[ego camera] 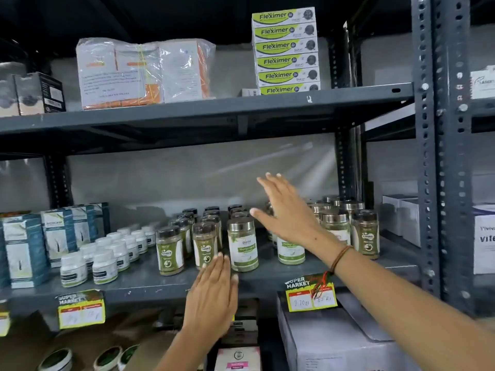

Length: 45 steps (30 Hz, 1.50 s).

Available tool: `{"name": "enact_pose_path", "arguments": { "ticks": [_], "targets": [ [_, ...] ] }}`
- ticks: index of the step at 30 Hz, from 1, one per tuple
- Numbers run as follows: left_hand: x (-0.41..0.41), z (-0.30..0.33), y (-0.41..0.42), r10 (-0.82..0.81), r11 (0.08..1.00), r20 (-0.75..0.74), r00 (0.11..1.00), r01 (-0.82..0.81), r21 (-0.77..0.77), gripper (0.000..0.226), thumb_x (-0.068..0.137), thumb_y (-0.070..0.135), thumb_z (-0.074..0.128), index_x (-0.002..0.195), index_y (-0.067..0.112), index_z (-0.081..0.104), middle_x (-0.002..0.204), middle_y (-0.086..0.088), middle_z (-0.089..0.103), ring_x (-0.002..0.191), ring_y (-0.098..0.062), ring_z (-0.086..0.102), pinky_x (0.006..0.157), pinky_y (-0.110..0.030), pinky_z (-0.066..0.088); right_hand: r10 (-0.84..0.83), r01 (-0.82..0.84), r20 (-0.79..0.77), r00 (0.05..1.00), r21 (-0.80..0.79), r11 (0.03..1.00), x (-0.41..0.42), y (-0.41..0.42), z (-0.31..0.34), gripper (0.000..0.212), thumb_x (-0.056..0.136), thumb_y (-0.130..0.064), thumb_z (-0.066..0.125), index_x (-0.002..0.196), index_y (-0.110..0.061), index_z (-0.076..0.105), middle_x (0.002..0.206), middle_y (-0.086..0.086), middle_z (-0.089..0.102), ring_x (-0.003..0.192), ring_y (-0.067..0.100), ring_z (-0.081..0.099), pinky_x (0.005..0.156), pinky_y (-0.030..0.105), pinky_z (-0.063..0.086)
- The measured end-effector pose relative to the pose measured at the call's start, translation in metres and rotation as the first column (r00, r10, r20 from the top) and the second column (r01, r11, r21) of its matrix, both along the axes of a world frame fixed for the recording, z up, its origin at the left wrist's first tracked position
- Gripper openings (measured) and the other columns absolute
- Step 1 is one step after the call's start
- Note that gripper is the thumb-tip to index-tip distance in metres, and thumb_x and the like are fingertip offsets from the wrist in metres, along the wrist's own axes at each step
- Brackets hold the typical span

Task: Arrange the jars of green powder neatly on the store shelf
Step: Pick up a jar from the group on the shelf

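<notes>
Jars of green powder stand in rows on the grey metal shelf [150, 283]. A silver-lidded jar [242, 243] is at the front centre, with dark-lidded jars [170, 250] to its left and more jars [365, 234] at the right. My left hand [213, 298] is flat and open in front of the shelf edge, just below the central jar and holding nothing. My right hand [285, 210] reaches over the shelf with fingers spread, in front of a jar [290, 251] that it partly hides; it grips nothing.
Small white bottles [104, 266] and blue-white boxes [25, 250] fill the shelf's left side. Green and white boxes [286, 49] and a plastic-wrapped bundle [142, 70] sit on the shelf above. Price tags [310, 294] hang on the edge. A steel upright [439, 156] stands at right.
</notes>
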<state>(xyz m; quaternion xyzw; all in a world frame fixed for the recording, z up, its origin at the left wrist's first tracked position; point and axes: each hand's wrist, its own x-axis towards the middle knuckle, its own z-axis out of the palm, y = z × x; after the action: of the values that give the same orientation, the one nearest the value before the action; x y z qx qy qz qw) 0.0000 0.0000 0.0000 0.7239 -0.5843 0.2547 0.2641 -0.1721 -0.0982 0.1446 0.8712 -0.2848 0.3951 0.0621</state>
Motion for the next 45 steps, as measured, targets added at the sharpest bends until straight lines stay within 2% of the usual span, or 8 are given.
{"name": "enact_pose_path", "arguments": {
  "ticks": [9,14,17,26,31,36,42,45],
  "targets": [
    [-0.005,-0.001,-0.022,0.015,1.000,0.000,1.000,-0.015,0.011,0.063,0.095,0.043,0.008,0.119,0.018,0.061,0.125,0.000,0.064,0.115,-0.014,0.057,0.098,-0.028,0.041,-0.018,0.072,-0.330,0.944,0.154,0.985,0.044,-0.024,-0.006,0.085,0.089,-0.068,0.052,0.152,-0.013,0.037,0.153,0.012,0.047,0.137,0.033,0.048,0.109,0.049,0.044],
    [-0.004,-0.010,-0.037,0.065,0.998,-0.042,0.997,-0.065,-0.001,0.060,0.095,0.039,0.018,0.113,0.011,0.068,0.120,-0.006,0.069,0.113,-0.018,0.061,0.098,-0.034,0.046,-0.032,0.114,-0.362,0.932,0.207,0.972,0.059,-0.035,-0.003,0.082,0.079,-0.079,0.054,0.120,-0.008,0.062,0.114,0.011,0.069,0.107,0.033,0.065,0.089,0.046,0.056],
    [-0.005,-0.010,-0.036,0.094,0.995,-0.034,0.995,-0.093,0.019,0.051,0.094,0.034,0.030,0.104,0.008,0.073,0.108,-0.008,0.073,0.103,-0.020,0.067,0.091,-0.035,0.050,-0.026,0.100,-0.333,0.942,0.204,0.974,0.063,-0.041,-0.004,0.066,0.077,-0.074,0.063,0.091,-0.010,0.064,0.088,0.005,0.065,0.087,0.029,0.065,0.078,0.042,0.057],
    [-0.008,-0.010,-0.031,0.116,0.993,0.018,0.993,-0.116,0.011,0.049,0.097,0.034,0.031,0.106,0.008,0.072,0.107,-0.008,0.073,0.103,-0.020,0.067,0.091,-0.036,0.050,-0.027,0.059,-0.203,0.979,0.150,0.987,0.050,-0.027,0.005,0.055,0.067,-0.072,0.070,0.070,-0.019,0.057,0.064,-0.006,0.058,0.068,0.021,0.058,0.071,0.038,0.056],
    [-0.009,-0.009,-0.029,0.113,0.994,0.003,0.994,-0.113,-0.009,0.050,0.096,0.033,0.032,0.102,0.005,0.073,0.103,-0.012,0.074,0.100,-0.023,0.068,0.090,-0.038,0.052,0.001,0.024,-0.124,0.992,0.207,0.978,0.010,-0.012,0.023,0.063,0.070,-0.071,0.071,0.074,-0.009,0.063,0.064,-0.002,0.061,0.061,0.014,0.056,0.058,0.029,0.045],
    [-0.012,-0.010,-0.028,0.112,0.993,-0.012,0.994,-0.113,-0.035,0.049,0.093,0.030,0.034,0.096,0.002,0.074,0.097,-0.015,0.074,0.094,-0.028,0.070,0.087,-0.040,0.052,-0.013,0.029,-0.055,0.998,0.297,0.954,-0.055,0.003,0.039,0.087,0.065,-0.070,0.075,0.111,0.003,0.070,0.113,0.021,0.072,0.098,0.032,0.070,0.091,0.049,0.057],
    [-0.010,-0.011,-0.029,0.103,0.994,-0.003,0.995,-0.103,-0.041,0.050,0.092,0.031,0.035,0.095,-0.001,0.073,0.096,-0.017,0.074,0.094,-0.030,0.070,0.086,-0.042,0.052,-0.172,0.200,-0.107,0.979,0.379,0.903,-0.143,-0.013,0.047,0.079,0.063,-0.064,0.083,0.107,0.001,0.072,0.108,0.018,0.074,0.087,0.024,0.074,0.069,0.036,0.066],
    [-0.009,-0.013,-0.030,0.102,0.994,0.003,0.995,-0.101,-0.044,0.050,0.093,0.031,0.034,0.095,0.000,0.073,0.097,-0.017,0.074,0.094,-0.031,0.069,0.086,-0.043,0.052,-0.306,0.357,-0.197,0.932,0.340,0.870,-0.177,-0.027,0.051,0.082,0.060,-0.071,0.080,0.096,0.002,0.071,0.089,0.016,0.077,0.068,0.024,0.074,0.064,0.029,0.063]
  ]
}}
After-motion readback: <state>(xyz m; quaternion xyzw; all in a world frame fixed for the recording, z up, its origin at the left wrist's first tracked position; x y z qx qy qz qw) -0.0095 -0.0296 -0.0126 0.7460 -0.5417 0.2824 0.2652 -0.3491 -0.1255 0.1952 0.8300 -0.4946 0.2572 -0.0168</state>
